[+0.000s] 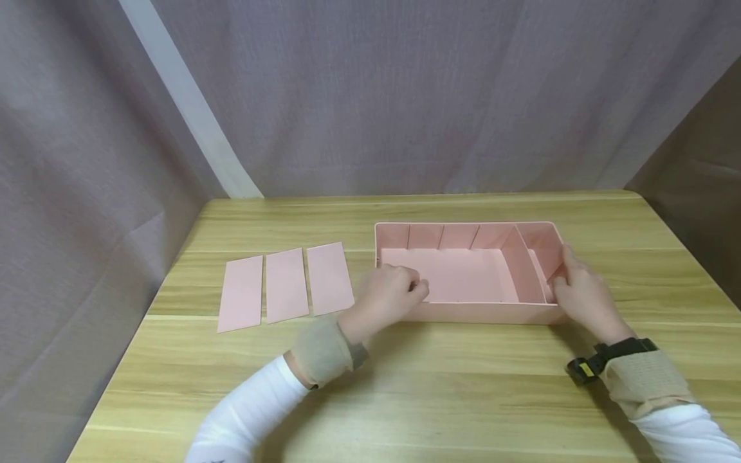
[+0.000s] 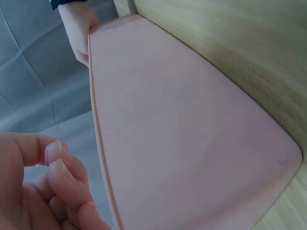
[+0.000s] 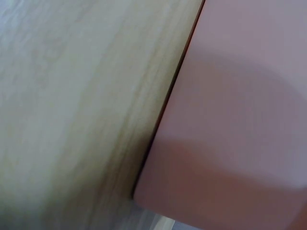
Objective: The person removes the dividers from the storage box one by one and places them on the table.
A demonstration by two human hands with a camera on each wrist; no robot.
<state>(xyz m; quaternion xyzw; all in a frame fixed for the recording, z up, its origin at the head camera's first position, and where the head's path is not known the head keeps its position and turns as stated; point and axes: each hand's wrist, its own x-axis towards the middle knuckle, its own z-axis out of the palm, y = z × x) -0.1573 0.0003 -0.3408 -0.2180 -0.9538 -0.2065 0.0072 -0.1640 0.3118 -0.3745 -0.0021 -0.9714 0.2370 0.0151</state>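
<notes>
A pink open-topped box (image 1: pixel 475 314) sits on the wooden table, with one upright divider (image 1: pixel 523 267) near its right end and short ribs along its far inner wall. My right hand (image 1: pixel 585 296) grips the box's right end wall, some fingers reaching inside. Over the box's near left corner is my left hand (image 1: pixel 389 292), its fingers curled. In the left wrist view the left fingers (image 2: pixel 67 184) bend toward the thumb beside the box's outer wall (image 2: pixel 182 129), and nothing shows between them. The right wrist view shows only the box wall (image 3: pixel 235 120) and table; the right fingers are hidden there.
Three flat pink panels lie side by side left of the box: a left panel (image 1: pixel 240 293), a middle panel (image 1: pixel 286 285) and a right panel (image 1: pixel 330 278). Behind the wooden table (image 1: pixel 440 392) hangs a grey curtain (image 1: pixel 405 96).
</notes>
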